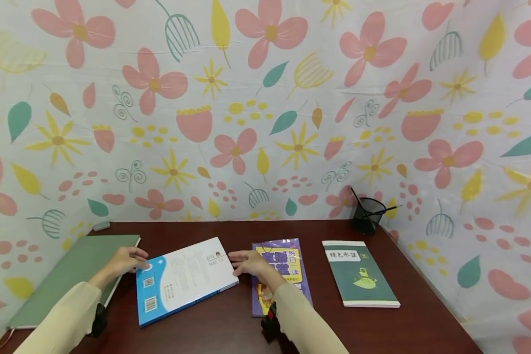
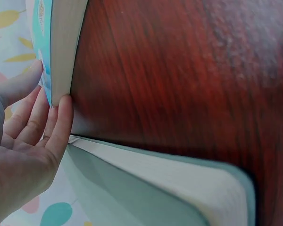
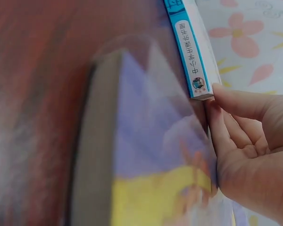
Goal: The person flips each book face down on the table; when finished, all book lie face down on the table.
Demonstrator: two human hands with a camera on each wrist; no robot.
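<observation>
A blue and white paperback book is held between both hands, its back cover with barcodes facing up. My left hand pinches its upper left corner. In the left wrist view the thumb lies on the cover and a fingertip is at the page-edge underside. At the book's right end, my right hand grips it; in the right wrist view the thumb is on top near the spine's end and fingers are below. A purple and yellow book in a clear cover lies partly hidden under the right forearm.
A large green hardcover book lies under the left forearm at the table's left side. Farther right is a green booklet with a white label. A black mesh pen holder stands at the back right near the patterned cloth.
</observation>
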